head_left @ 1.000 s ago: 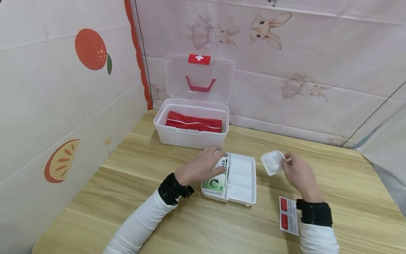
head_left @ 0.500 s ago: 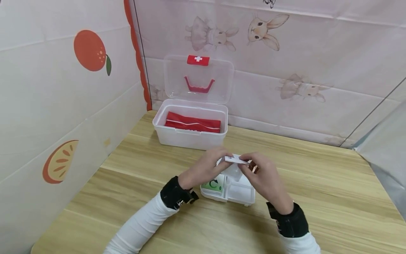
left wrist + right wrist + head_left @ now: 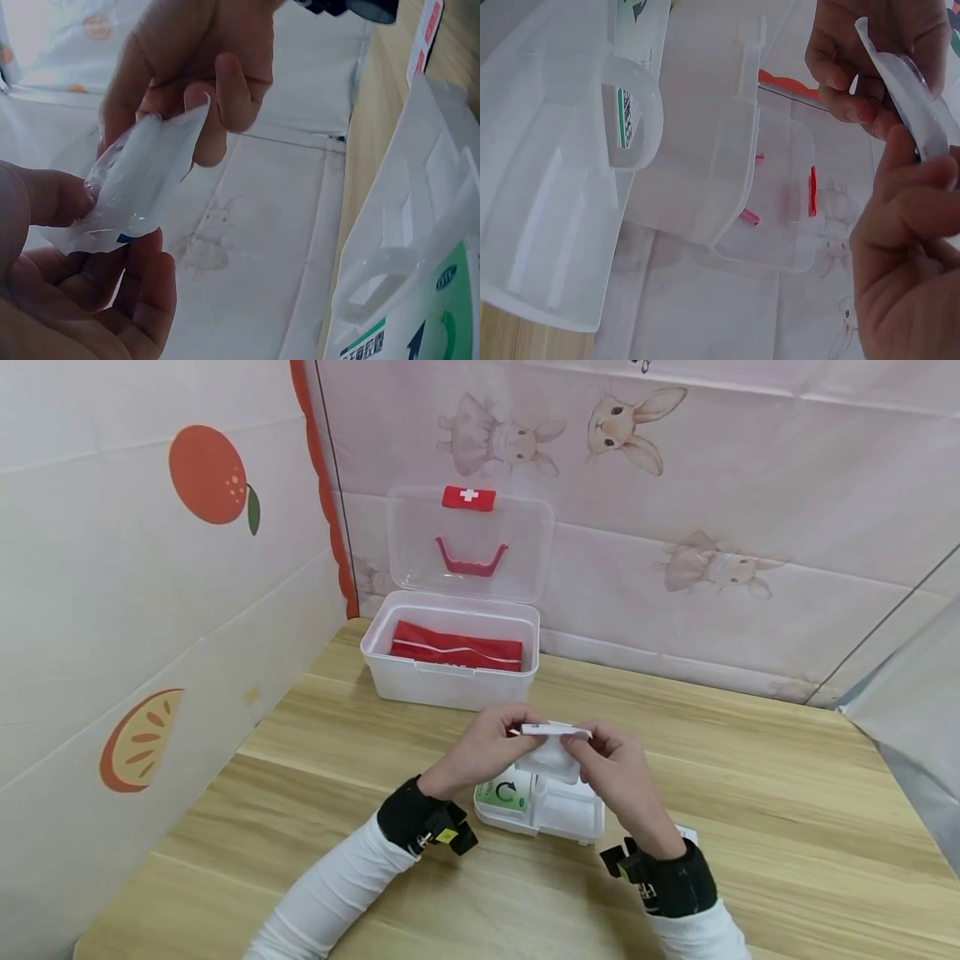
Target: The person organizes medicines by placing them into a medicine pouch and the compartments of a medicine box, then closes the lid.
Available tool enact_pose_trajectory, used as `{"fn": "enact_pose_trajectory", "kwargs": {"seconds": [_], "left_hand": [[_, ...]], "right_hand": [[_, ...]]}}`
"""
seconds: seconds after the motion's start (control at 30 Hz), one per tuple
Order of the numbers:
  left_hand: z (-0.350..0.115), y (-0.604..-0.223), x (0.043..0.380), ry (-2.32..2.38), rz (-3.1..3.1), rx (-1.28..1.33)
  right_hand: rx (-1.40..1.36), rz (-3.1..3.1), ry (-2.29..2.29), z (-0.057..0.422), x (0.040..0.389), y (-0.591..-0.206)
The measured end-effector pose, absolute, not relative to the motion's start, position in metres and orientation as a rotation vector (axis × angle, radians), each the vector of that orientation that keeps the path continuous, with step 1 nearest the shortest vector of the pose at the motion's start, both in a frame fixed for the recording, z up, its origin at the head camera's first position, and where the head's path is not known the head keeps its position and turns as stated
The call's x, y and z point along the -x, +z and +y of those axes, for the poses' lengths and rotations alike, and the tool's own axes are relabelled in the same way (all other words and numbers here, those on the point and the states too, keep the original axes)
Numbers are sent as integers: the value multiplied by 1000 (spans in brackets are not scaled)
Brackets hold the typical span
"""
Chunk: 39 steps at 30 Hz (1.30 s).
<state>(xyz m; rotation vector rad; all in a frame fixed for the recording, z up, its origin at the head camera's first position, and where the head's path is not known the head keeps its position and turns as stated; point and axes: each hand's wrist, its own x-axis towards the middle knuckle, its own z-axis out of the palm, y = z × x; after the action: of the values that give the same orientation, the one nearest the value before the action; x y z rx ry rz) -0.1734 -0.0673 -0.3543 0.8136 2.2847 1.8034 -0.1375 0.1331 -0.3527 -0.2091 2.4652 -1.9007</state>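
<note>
The packet [image 3: 142, 176] is glossy plastic; the tabletop [image 3: 517, 897] looks like smooth wood.

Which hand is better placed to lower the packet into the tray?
Right, probably. The right hand holds the packet by its right end, nearer the tray's open compartments; the left hand, also holding it, is nearer the green box.

Packet [image 3: 550, 761] now in both hands [image 3: 480, 750] [image 3: 621, 774]

White packet [image 3: 146, 180], clear-filmed, tilted, pinched between fingers [image 3: 60, 196].
</note>
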Motion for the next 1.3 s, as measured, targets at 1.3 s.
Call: {"fn": "enact_pose_trajectory", "kwargs": {"seconds": [1.3], "left_hand": [[-52, -358, 161, 1809, 2079, -532]], "right_hand": [[51, 2031, -2176, 117, 135, -365]]}}
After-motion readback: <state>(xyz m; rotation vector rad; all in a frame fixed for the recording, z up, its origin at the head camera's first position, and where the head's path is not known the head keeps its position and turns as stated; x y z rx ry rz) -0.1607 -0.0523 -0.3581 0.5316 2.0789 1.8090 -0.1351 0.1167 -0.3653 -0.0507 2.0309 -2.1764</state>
